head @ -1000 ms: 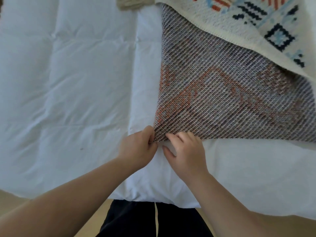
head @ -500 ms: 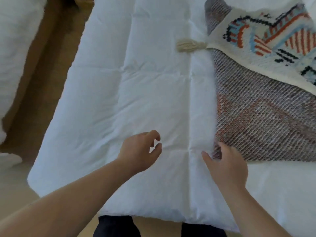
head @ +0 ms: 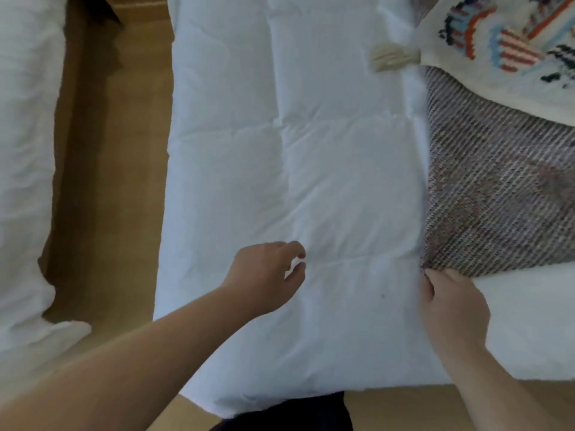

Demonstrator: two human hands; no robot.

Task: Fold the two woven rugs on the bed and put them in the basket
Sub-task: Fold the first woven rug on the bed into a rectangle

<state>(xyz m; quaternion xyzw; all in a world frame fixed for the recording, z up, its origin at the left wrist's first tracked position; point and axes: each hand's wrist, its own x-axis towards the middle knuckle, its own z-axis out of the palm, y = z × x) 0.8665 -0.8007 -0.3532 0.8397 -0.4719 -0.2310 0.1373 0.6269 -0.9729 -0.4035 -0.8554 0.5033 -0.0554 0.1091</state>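
A white quilted duvet point(head: 311, 169) covers the bed and fills the middle of the view, its stitched seams running in soft lines across the padding. To the left, a strip of tan wooden floor point(head: 109, 181) separates it from a second mass of rumpled white bedding point(head: 25, 150). More of that floor shows at the bottom right, past the duvet's near edge.

Over on the right side of the bed lies the woven rug point(head: 497, 197), folded back on itself: the grey-brown ribbed underside faces up, with a cream patterned top side in blue, orange and black lying over it further back. A cream tassel point(head: 392, 57) sticks out from the rug's corner onto the duvet.

Now the hands. The right hand point(head: 454, 306) sits at the rug's near left corner, fingertips right at the edge of the weave; whether it pinches the fabric or merely touches it, I cannot tell. The left hand point(head: 267, 275) hovers above bare duvet, well apart from the rug, fingers loosely curled with thumb and forefinger slightly parted, holding nothing.
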